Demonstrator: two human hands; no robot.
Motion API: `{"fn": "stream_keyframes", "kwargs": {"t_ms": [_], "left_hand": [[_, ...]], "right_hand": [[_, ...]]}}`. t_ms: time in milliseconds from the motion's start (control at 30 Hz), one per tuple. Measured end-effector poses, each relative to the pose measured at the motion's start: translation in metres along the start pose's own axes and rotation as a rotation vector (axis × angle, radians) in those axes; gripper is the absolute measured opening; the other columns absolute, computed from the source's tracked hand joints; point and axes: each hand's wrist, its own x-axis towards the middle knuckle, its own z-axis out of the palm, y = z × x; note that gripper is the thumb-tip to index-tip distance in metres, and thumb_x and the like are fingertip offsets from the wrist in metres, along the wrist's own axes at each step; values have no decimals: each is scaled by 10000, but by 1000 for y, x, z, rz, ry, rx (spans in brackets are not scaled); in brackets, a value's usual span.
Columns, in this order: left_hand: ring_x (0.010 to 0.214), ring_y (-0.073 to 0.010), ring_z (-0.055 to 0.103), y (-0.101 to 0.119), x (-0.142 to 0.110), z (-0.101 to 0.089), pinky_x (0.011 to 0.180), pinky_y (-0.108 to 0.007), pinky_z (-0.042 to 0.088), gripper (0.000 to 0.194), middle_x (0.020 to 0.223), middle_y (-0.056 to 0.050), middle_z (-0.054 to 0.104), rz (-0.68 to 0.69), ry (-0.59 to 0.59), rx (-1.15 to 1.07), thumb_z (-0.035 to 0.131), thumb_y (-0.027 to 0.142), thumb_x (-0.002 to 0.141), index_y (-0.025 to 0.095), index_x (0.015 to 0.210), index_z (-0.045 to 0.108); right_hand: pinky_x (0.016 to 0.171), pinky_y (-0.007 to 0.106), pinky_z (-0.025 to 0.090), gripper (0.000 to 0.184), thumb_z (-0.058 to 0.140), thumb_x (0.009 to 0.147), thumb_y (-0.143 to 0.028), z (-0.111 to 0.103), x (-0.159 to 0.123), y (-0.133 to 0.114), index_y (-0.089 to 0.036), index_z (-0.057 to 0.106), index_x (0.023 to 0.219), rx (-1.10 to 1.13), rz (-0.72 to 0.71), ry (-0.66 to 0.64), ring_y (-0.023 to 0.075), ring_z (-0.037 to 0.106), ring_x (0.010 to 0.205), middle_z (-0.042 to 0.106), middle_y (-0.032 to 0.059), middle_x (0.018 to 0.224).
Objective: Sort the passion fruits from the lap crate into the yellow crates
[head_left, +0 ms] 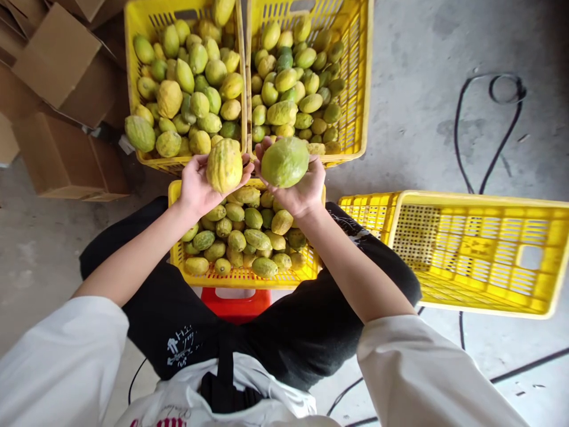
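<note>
My left hand [195, 185] is palm up, fingers curled under a ridged yellow lemon [224, 166]. Beside it, my right hand [311, 188] cradles a large, smoother green lemon [285, 162], also from below. Both fruits are held side by side over the gap between the crates, and they do not touch. Under my forearms, between my knees, a yellow crate [249, 280] holds many small yellow-green lemons [256, 239]. Just beyond my hands are two more yellow crates, the left one [132, 77] and the right one [362, 77], both filled with mixed green and yellow lemons.
To the right, another yellow crate [480, 248] lies tipped on the floor. Black cable [459, 124] loops behind it. Cardboard boxes [66, 148] are piled at the left. Part of a red stool [235, 303] shows below the near crate.
</note>
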Motion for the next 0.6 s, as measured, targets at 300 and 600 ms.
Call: {"fn": "stream_keyframes", "kwargs": {"t_ms": [300,600], "left_hand": [[1143,-259,875,5,-11,6,764,-249,700,514,962,-85,776,-19,-24,71,401,668,1191,257,1044,674],[1191,-339,894,-3,-1,0,817,-382,771,437,989,-97,808,-76,31,50,446,591,1175,261,1225,729]], "right_hand": [[608,237,662,462,498,1133,-743,10,-7,-9,-326,684,1059,26,62,-48,178,769,829,820,-3,980],[927,476,780,338,570,1056,-646,30,-17,-3,-329,653,972,-126,127,38,275,840,1034,788,19,926]]}}
